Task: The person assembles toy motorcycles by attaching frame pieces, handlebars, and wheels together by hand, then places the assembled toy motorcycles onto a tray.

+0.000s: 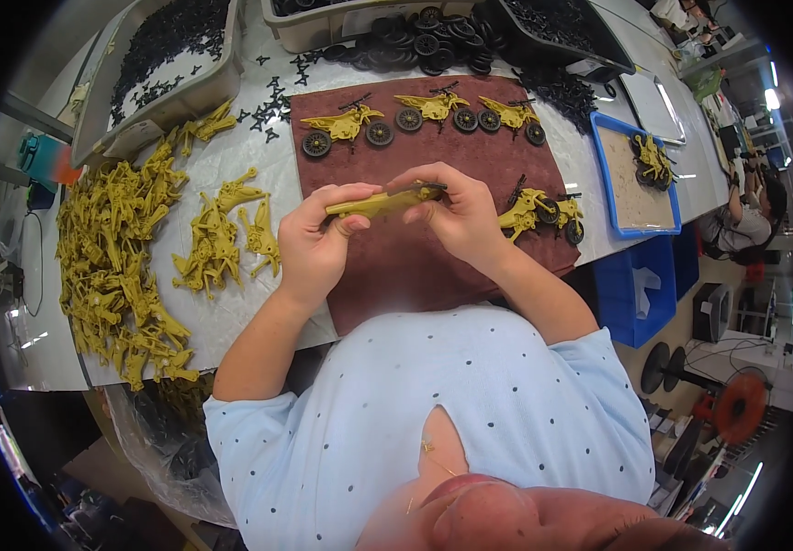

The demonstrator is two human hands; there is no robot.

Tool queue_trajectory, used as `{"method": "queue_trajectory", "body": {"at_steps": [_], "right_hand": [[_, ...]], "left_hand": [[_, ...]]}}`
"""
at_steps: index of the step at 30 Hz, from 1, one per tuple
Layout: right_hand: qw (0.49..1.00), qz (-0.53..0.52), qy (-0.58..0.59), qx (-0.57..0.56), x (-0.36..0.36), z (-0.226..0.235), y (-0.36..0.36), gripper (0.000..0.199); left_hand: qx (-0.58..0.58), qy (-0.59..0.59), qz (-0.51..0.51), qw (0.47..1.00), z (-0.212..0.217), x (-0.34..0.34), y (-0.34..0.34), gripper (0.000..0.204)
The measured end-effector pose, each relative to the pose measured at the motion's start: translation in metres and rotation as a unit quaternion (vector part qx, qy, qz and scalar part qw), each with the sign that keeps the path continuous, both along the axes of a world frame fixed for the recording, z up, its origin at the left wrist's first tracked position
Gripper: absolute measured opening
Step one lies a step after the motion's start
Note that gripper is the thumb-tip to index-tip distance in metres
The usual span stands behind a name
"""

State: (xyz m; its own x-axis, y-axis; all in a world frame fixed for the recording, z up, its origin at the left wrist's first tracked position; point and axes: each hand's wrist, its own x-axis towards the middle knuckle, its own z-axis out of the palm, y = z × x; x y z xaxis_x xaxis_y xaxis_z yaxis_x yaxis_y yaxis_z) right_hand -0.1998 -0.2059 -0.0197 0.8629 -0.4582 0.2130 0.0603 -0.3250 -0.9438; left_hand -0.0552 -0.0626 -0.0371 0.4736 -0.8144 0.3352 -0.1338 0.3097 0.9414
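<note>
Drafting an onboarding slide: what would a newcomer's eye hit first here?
Probably the big heap of yellow parts on the left of the white work surface. Next, the row of three yellow toy motorbikes with black wheels, along the far edge of the dark red cloth. Then, at centre, the left hand and right hand holding a yellow piece above the cloth.

Mustard yellow colours the held piece (373,206), black at one end, the loose bodies (121,266) and the toy motorbikes (435,107) with black wheels (409,119), against a plain maroon cloth (433,271), whitish tabletop (240,321), bright blue tray (606,174) and pale blue shirt (451,358) scattered with dark dots.
</note>
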Motion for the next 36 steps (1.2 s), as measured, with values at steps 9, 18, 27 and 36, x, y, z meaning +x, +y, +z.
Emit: {"method": "queue_trajectory", "body": {"at_steps": [9, 18, 27, 36], "right_hand": [[0.965, 0.002, 0.119, 0.235, 0.001, 0.006, -0.011, 0.027], [0.876, 0.018, 0.148, 0.459, -0.009, 0.017, -0.015, 0.030], [0.873, 0.082, 0.102, 0.469, -0.018, 0.012, -0.023, 0.052], [0.994, 0.031, -0.031, -0.099, -0.018, 0.010, -0.004, 0.046]], "left_hand": [[0.139, 0.264, -0.094, 0.950, -0.003, 0.011, -0.006, 0.030], [0.076, -0.506, 0.073, 0.856, 0.018, -0.003, -0.004, 0.048], [0.134, -0.086, -0.007, 0.987, 0.019, -0.009, 0.002, 0.023], [0.114, -0.031, -0.061, 0.991, 0.015, -0.005, 0.003, 0.027]]}}
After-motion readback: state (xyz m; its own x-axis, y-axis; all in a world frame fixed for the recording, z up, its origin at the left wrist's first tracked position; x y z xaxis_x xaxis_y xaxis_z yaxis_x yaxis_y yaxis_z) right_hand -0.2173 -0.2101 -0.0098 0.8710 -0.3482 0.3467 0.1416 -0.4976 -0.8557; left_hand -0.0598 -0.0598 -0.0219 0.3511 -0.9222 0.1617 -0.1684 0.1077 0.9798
